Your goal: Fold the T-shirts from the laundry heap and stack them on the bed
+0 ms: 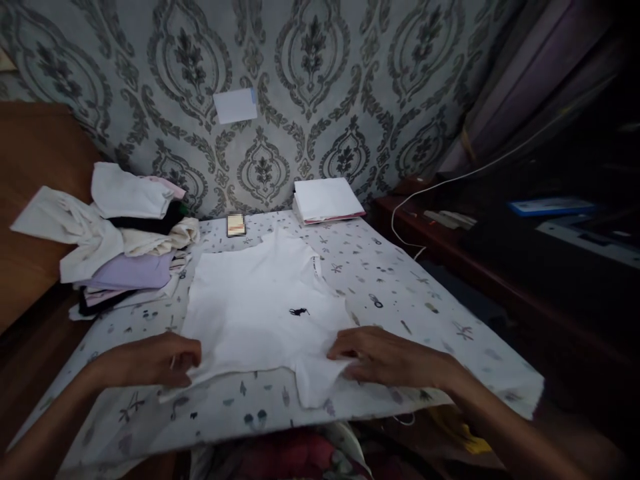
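Observation:
A white T-shirt [250,307] with a small dark horse-rider logo lies spread on a patterned cloth, its neckline toward the right and one sleeve at the near edge. My left hand [155,360] pinches the shirt's near left corner, with thumb and fingers closed round the fabric. At the near right, my right hand [383,357] grips the shirt beside the near sleeve, its fingertips closed on the cloth. Parts of the fabric inside both hands are hidden by the fingers.
A pile of clothes [130,247] stands at the left, beside a brown wooden panel [40,187]. Against the wall are a small dark-framed card [236,225] and a stack of papers [330,200]. A white cable [450,181] runs over the dark reddish furniture at the right.

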Tool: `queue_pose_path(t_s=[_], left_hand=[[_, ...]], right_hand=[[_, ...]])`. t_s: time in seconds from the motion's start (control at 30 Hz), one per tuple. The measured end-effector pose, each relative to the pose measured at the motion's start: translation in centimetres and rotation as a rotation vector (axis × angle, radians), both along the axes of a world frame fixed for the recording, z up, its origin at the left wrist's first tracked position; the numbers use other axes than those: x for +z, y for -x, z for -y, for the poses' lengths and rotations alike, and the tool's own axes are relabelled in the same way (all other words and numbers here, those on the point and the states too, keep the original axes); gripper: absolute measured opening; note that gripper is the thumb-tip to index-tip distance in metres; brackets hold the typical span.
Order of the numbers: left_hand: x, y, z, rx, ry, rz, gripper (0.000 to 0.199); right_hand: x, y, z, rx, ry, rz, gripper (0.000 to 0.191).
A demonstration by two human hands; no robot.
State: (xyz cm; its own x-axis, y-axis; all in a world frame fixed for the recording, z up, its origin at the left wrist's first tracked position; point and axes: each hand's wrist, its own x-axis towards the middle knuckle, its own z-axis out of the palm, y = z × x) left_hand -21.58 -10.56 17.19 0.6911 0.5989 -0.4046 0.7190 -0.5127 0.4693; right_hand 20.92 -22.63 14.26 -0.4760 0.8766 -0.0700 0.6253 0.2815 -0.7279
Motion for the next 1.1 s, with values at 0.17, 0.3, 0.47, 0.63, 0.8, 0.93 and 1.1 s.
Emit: queue_pose_path(t_s=[0.17,0.3,0.47,0.63,0.8,0.93,1.1], left_hand=[[-1.8,-6.3,-2.4,0.078,-0.037,0.266,0.037],[-7.1,-11.9,-5.6,0.120,-0.381,0.284,0.051],[-10.3,-11.0,-12.2,0.203,-0.532,0.119,0.057],[-11.3,-5.1,-18.1,0.355,-0.653,-0.057,0.059],[-12.6,-3.4,-19.7,0.365,-0.750,-0.098,0.058],[-12.3,-3.6,-19.3,0.366,-0.748,-0.084,0.058],[-10.4,-4.2,-18.1,0.389,-0.775,-0.048,0.057]], right_hand=[[-0.2,3.6,-6.3,0.059,-0.035,-0.048,0.038],[-4.4,8.9,-13.9,-0.053,-0.401,0.130,0.042],[-7.7,8.6,-21.1,-0.151,-0.396,0.317,0.049],[-8.0,3.0,-26.1,-0.371,-0.351,0.420,0.051],[-8.4,0.7,-28.6,-0.491,-0.338,0.491,0.052],[-7.9,0.4,-28.8,-0.532,-0.341,0.521,0.048],[-6.2,3.1,-25.8,-0.587,-0.354,0.555,0.050]])
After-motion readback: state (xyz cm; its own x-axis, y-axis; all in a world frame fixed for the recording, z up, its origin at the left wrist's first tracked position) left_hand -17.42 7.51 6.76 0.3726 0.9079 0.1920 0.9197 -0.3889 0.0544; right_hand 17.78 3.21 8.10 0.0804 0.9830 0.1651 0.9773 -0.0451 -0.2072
